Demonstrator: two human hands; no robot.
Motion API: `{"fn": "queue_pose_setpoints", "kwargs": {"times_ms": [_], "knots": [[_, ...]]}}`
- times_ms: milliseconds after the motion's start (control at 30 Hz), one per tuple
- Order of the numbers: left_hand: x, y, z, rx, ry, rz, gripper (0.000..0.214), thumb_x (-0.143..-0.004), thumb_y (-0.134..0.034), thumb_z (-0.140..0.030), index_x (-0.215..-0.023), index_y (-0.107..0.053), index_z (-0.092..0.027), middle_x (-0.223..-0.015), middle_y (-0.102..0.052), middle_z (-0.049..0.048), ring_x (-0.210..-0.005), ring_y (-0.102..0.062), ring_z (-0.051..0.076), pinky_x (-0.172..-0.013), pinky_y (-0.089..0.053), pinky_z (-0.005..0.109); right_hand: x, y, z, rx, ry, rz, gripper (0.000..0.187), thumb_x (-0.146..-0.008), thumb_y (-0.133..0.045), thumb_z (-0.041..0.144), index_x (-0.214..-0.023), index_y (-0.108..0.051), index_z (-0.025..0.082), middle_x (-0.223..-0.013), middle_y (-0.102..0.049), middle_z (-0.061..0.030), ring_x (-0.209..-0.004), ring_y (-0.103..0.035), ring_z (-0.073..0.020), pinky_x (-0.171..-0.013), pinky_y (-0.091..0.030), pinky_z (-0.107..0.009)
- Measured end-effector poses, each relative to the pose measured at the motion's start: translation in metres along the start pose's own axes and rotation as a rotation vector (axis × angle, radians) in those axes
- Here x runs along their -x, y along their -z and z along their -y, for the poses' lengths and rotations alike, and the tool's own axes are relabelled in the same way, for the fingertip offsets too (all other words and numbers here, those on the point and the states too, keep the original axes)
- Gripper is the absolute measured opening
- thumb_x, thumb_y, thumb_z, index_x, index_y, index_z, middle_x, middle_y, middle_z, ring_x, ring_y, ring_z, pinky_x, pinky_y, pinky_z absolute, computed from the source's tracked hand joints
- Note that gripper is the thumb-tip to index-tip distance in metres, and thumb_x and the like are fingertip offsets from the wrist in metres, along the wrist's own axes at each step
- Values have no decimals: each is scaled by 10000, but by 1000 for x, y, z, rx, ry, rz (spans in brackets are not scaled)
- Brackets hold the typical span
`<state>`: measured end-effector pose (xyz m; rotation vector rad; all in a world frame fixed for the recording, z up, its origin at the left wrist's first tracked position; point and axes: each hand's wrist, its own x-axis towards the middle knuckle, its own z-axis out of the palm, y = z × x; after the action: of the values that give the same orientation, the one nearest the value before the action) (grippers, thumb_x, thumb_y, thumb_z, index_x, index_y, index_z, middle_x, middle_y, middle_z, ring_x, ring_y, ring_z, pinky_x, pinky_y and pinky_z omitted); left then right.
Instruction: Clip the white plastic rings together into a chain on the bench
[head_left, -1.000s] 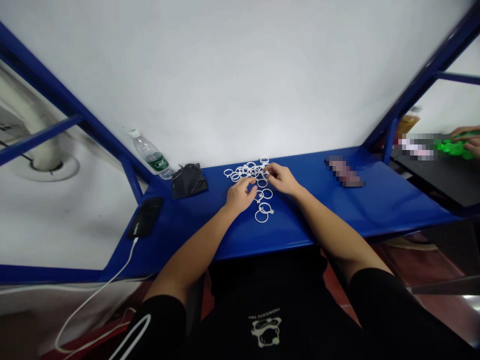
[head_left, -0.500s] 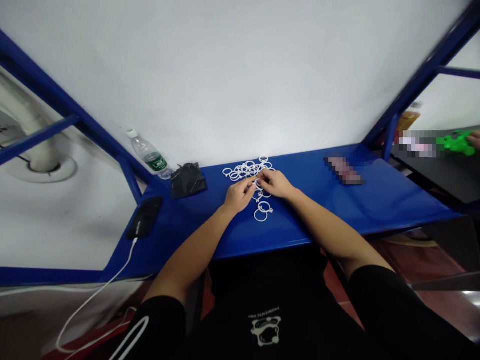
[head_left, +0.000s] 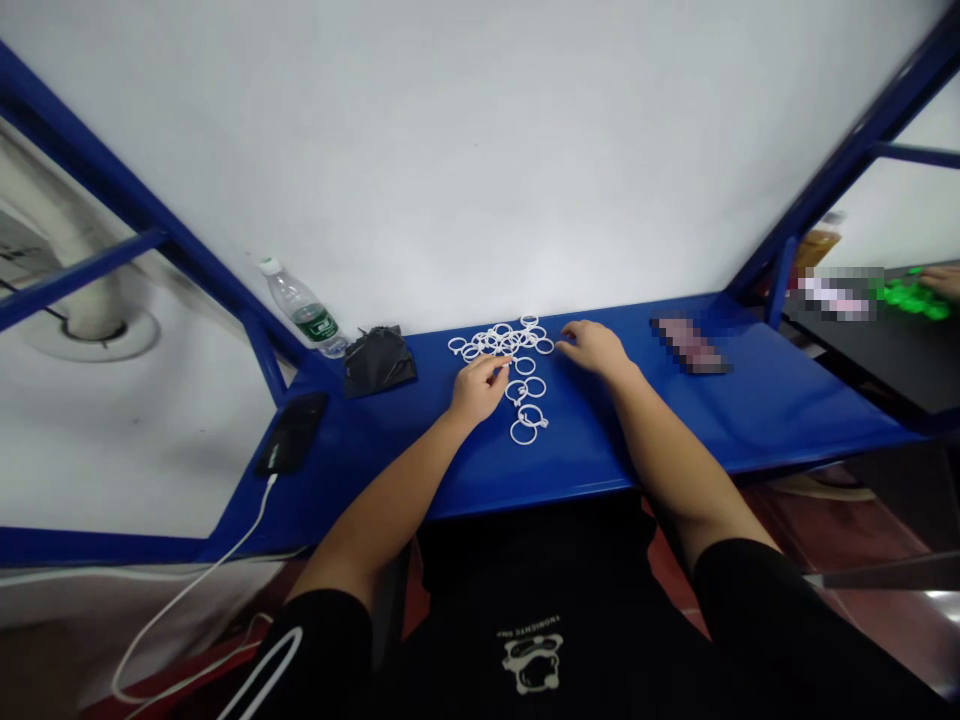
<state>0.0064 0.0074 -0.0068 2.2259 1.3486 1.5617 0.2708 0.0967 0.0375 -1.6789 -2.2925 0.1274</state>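
My left hand is closed in a pinch, its fingertips on the small tab of a white plastic ring. The ring's loop sticks out to the right of the fingers. My right hand is over the blue table, just right of a pile of similar white rings. Its fingers are apart and nothing shows in them. Several more white rings lie in a loose line running from below the held ring toward the table's front edge, some overlapping.
A black plastic bag and a water bottle stand left of the pile. A phone with a white cable lies at the left edge. A blurred-out flat object lies right. Another person's hand touches green pieces at far right.
My right hand has let go near the left fingers and moved right, beside the pile. My left hand has stayed in about the same place with the ring.
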Motion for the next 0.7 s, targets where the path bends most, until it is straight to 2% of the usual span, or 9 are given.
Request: {"fn": "queue_pose_setpoints", "kwargs": {"times_ms": [67,133,233,400,567,700], "knots": [[2,0,-1,-2,-11,34,213,-996,-608,-230,-1082,-803,-214,-952,-772,36,-629,-618,99,-671,-548,246,-2,-6,-5,16,-21,78,367,-970,-667,448,-1217,-758,193,-1168,-770,-147,-1032,-701,-291,-864,-528,-355],[3,0,-2,-10,-27,64,200,-980,-610,-205,-1041,-800,-220,-942,-772,31,-650,-632,107,-684,-550,251,-3,-14,-4,8,18,125,346,-958,-684,452,-1200,-761,217,-1152,-768,-126,-1015,-701,-270,-845,-531,-336],[3,0,-2,-33,-40,102,198,-940,-618,-149,-988,-795,-223,-940,-777,27,-669,-647,115,-701,-551,259,-3,-24,4,3,85,126,334,-951,-690,428,-1209,-754,226,-1154,-759,-114,-1018,-700,-258,-838,-529,-320],[1,1,-2,-39,-47,119,248,-867,-596,-63,-921,-785,-215,-902,-776,16,-721,-683,133,-700,-548,263,-1,-28,16,-18,87,125,346,-954,-684,432,-1225,-739,223,-1168,-762,-115,-1011,-707,-270,-829,-529,-327],[0,3,-3,14,-82,149,276,-830,-568,-18,-820,-764,-212,-863,-776,14,-788,-726,152,-732,-571,279,1,-27,24,-31,77,115,508,-963,-684,442,-1409,-641,202,-1221,-756,-145,-1072,-706,-300,-871,-540,-351],[0,5,-5,79,-164,167,291,-828,-537,-11,-772,-742,-210,-837,-766,14,-769,-724,148,-720,-574,273,1,-30,26,-9,104,155,401,-988,-654,440,-1332,-719,244,-1262,-741,-132,-1116,-708,-301,-893,-538,-351]]}}
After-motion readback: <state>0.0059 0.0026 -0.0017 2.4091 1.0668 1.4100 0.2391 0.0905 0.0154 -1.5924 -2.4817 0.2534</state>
